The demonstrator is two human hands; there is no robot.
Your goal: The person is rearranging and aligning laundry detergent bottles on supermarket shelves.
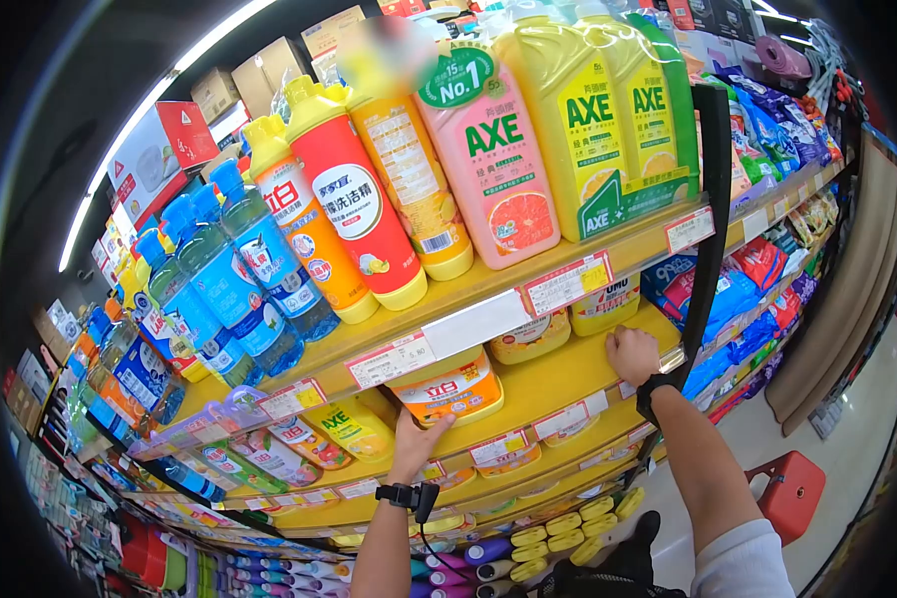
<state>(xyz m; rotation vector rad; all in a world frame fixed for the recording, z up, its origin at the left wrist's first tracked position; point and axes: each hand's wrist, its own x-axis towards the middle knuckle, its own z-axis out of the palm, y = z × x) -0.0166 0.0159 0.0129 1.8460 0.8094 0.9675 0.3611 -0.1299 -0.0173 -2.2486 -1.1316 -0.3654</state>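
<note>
— How many bottles stand under the pink AXE bottle (493,149)?
— Three: one orange bottle (450,391), two yellow bottles (533,339).
— The hands?
— Left hand (414,441), below it, touches the orange bottle's base, fingers half curled; grip unclear. Right hand (633,354), lower right, rests fisted on the shelf (558,384).

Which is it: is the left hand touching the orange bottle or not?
Touching. In the head view the left hand meets the orange bottle at its lower edge, with no gap between them.
</note>
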